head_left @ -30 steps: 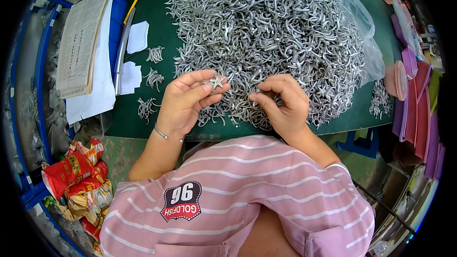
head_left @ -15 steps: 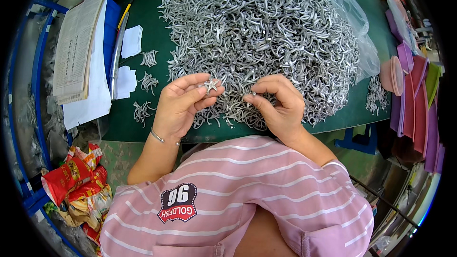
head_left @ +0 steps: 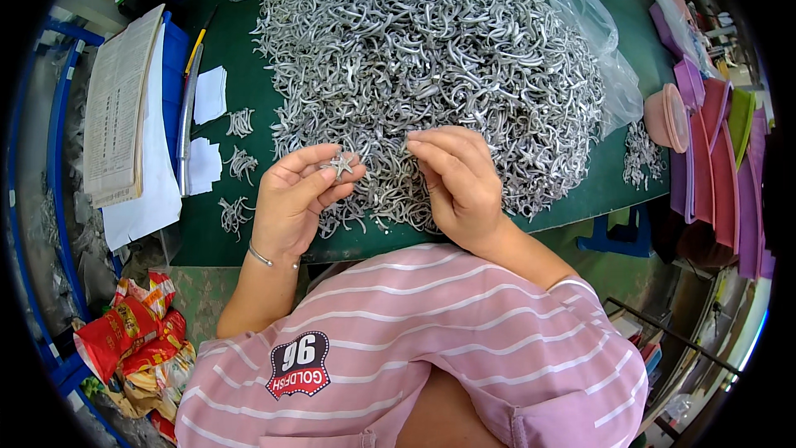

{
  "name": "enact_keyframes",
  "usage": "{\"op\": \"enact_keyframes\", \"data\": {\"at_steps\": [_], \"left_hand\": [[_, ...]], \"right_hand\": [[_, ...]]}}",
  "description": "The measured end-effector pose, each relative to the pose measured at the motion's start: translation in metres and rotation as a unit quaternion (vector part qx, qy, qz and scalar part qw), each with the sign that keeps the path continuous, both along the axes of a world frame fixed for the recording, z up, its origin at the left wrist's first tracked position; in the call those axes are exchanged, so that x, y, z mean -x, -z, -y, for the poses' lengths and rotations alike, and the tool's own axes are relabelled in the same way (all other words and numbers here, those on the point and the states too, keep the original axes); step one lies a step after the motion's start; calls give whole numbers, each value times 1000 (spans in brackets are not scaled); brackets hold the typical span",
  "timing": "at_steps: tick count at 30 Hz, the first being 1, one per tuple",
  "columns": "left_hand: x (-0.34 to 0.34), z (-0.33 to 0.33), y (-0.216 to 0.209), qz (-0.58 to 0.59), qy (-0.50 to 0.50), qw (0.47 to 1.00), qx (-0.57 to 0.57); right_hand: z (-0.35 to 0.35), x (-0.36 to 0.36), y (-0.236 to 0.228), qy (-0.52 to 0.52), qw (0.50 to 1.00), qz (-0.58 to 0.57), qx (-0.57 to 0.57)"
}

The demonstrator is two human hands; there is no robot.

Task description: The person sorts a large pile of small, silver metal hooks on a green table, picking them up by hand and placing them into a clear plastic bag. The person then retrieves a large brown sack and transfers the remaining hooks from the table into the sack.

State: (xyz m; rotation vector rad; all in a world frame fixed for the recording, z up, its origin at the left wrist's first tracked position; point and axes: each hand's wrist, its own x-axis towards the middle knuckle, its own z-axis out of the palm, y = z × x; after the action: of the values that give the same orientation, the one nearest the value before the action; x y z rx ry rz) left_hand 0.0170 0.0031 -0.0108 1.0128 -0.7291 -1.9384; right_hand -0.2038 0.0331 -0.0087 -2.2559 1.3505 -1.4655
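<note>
My left hand (head_left: 286,203) pinches a small silver star-shaped metal piece (head_left: 341,167) between thumb and fingers, above the near edge of a big heap of curved silver metal pieces (head_left: 431,66). Over the same edge, a little to the right, is my right hand (head_left: 461,187). Its fingers are bent and pressed together, with the thumb mostly hidden behind them. Whatever they hold, if anything, is too small or covered to make out. The heap lies on a green table (head_left: 290,247).
Small groups of curved pieces (head_left: 240,164) lie left of the heap, near white papers (head_left: 211,95) and a printed stack (head_left: 124,108). A smaller pile (head_left: 643,156) sits at the right. Clear plastic bags (head_left: 580,21) edge the heap. Colourful bins (head_left: 705,149) line the right side.
The view has shifted a little. My right hand has turned its fingers over; the small round shiny bit at its fingertips no longer shows. My left hand still holds the star-shaped piece.
</note>
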Motion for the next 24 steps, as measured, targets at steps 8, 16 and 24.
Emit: {"op": "enact_keyframes", "data": {"at_steps": [8, 16, 24], "left_hand": [[1, -5, 5, 162, -6, 969, 189], [5, -7, 2, 348, -48, 822, 449], [-66, -9, 20, 467, -266, 759, 369]], "right_hand": [[-8, 3, 1, 10, 999, -37, 27], [-14, 3, -3, 20, 999, -47, 4], [-20, 13, -1, 33, 998, -44, 10]]}}
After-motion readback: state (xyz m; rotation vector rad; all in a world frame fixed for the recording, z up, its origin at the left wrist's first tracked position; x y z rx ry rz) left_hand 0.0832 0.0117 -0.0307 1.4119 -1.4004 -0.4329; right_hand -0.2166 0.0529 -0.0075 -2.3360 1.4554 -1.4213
